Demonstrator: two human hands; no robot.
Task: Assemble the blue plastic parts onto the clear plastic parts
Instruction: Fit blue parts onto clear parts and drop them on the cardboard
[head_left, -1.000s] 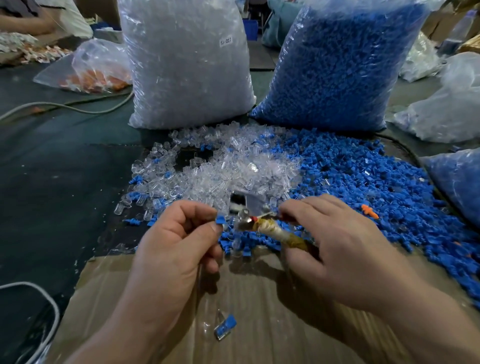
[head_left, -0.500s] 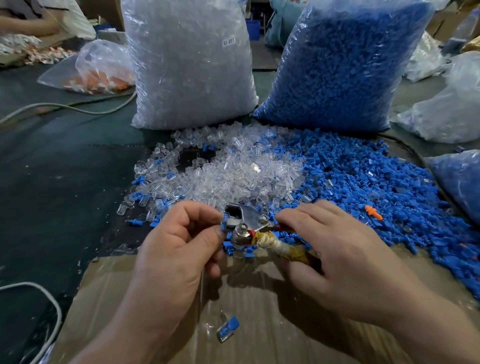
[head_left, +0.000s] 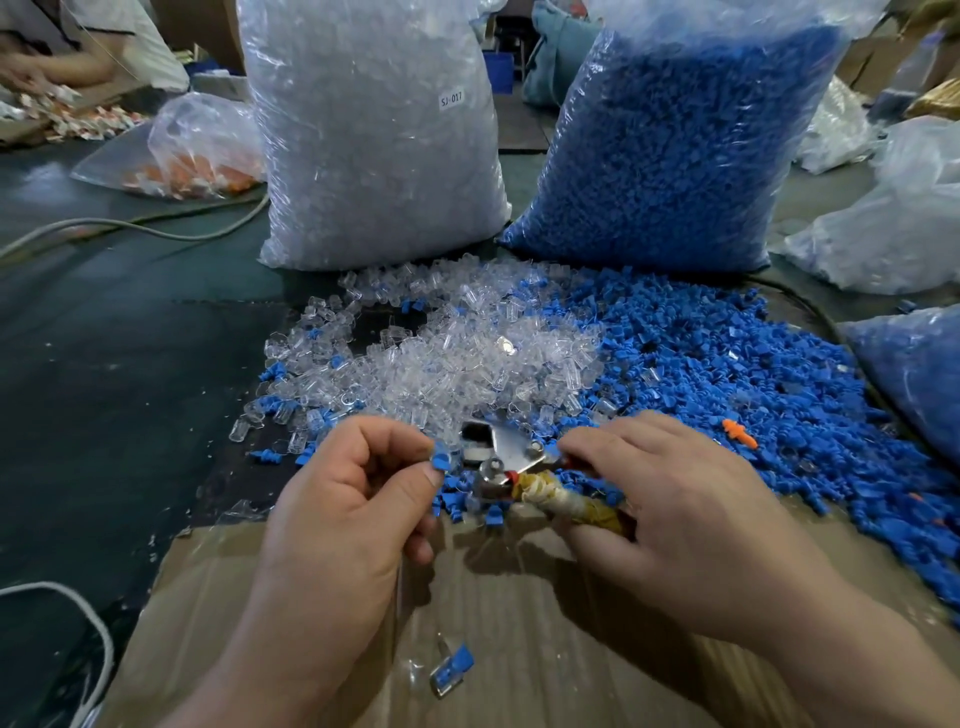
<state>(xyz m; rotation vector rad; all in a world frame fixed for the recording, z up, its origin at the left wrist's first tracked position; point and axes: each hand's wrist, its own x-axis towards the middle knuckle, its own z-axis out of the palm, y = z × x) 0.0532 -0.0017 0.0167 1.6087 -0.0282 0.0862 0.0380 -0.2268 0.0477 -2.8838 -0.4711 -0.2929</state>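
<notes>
Left hand (head_left: 353, 499) pinches small blue plastic part (head_left: 441, 460); right hand (head_left: 675, 519) grips tape-wrapped metal pliers (head_left: 506, 451). Likely press-fit step. Next: seat part in jaws, squeeze.

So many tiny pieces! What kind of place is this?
Probably a small assembly workshop: a big sack of clear parts, another of blue parts, and the right hand gripping a metal tool.

Past the far edge of your cardboard sheet (head_left: 519, 623) lie the shell heap (head_left: 441, 358), leftward, and the plug heap (head_left: 753, 374), rightward. Farther from the sheet stand the shell sack (head_left: 374, 156) and plug sack (head_left: 675, 145) behind them; one assembled piece (head_left: 452, 670) lies on the sheet.
</notes>
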